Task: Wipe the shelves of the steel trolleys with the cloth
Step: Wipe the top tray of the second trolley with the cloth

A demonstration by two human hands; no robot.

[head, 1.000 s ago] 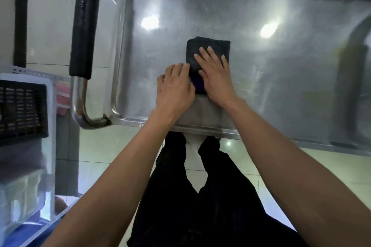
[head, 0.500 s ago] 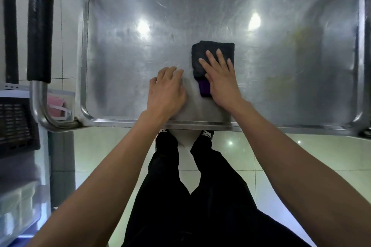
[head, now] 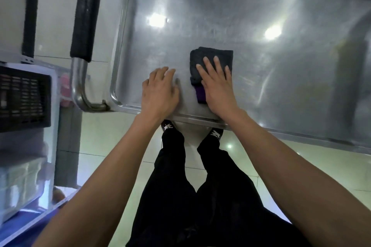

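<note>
Standing at the near rim of a steel trolley shelf (head: 251,16), the person leans both bare arms over it. A black-padded handle (head: 87,14) runs along the shelf's left end, and a dark crate (head: 22,96) sits further left. The right hand (head: 217,88) lies flat, fingers straight and slightly spread, pressing down on a folded dark cloth (head: 210,56) with a purple edge, which rests on the shelf near its front rim. The left hand (head: 160,90) rests on bare steel just beside the cloth, apart from it, fingers relaxed and holding nothing.
</note>
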